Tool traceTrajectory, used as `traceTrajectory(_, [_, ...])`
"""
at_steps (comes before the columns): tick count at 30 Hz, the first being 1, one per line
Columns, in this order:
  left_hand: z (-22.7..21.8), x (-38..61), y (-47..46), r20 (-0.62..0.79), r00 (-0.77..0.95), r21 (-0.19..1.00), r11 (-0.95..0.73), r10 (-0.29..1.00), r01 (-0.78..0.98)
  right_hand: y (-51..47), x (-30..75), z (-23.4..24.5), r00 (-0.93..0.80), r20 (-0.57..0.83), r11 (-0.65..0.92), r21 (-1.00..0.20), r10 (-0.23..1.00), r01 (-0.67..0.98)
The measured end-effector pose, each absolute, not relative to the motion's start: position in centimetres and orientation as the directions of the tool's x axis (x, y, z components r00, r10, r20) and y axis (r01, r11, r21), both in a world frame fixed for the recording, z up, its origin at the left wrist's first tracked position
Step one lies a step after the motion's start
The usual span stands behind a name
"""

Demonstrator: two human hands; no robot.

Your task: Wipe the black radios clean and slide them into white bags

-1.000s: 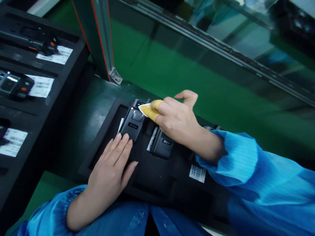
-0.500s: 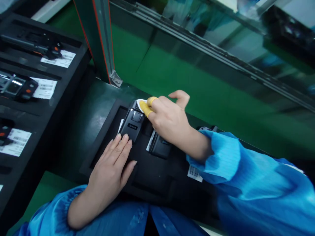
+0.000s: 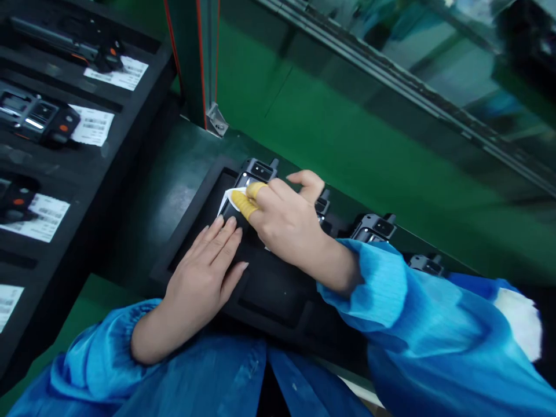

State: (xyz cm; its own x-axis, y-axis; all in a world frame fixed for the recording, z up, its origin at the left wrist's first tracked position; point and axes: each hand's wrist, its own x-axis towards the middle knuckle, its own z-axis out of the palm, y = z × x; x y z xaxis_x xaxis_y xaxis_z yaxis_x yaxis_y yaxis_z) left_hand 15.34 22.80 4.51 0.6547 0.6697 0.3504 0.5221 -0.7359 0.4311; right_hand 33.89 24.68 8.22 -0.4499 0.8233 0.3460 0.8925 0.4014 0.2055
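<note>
A black handheld radio [image 3: 260,169] with a stubby antenna lies in a black foam tray [image 3: 186,223]. My left hand [image 3: 204,278] is laid flat, its fingertips resting at the radio's lower end. Between the fingers of my right hand [image 3: 286,223] is a folded white cloth [image 3: 235,192], pressed on the middle of the radio's face. Yellow finger cots cover two of those fingers. The cloth and fingers hide most of that face. A second radio [image 3: 322,204] sits mostly behind my right hand.
More radios [image 3: 373,227] lie along the tray to the right, partly under my sleeve. At left, another foam tray [image 3: 143,110] holds several devices with white barcode papers [image 3: 93,124]. A metal post [image 3: 208,63] with a corner bracket [image 3: 216,120] stands behind the bench.
My right hand has slid the cloth from the radio's top end down to its middle, uncovering the top and antenna. My left hand stays at the lower end. The view has shifted slightly.
</note>
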Motion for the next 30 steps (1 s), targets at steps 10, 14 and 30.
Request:
traceTrajectory(10, [4.8, 15.5, 23.0, 0.336, 0.675, 0.399, -0.749, 0.657, 0.529, 22.3, 35.2, 8.0, -0.428, 0.290, 0.363, 0.253, 0.856, 0.897])
traceTrajectory(14, [4.7, 15.5, 22.9, 0.343, 0.664, 0.388, -0.744, 0.664, 0.544, 23.8, 33.9, 7.5, -0.388, 0.283, 0.346, 0.188, 0.877, 0.919])
traceTrajectory(30, [4.5, 15.3, 23.0, 0.373, 0.669, 0.363, -0.765, 0.642, 0.532, 20.0, 37.3, 8.2, -0.223, 0.283, 0.212, 0.069, 0.933, 0.975])
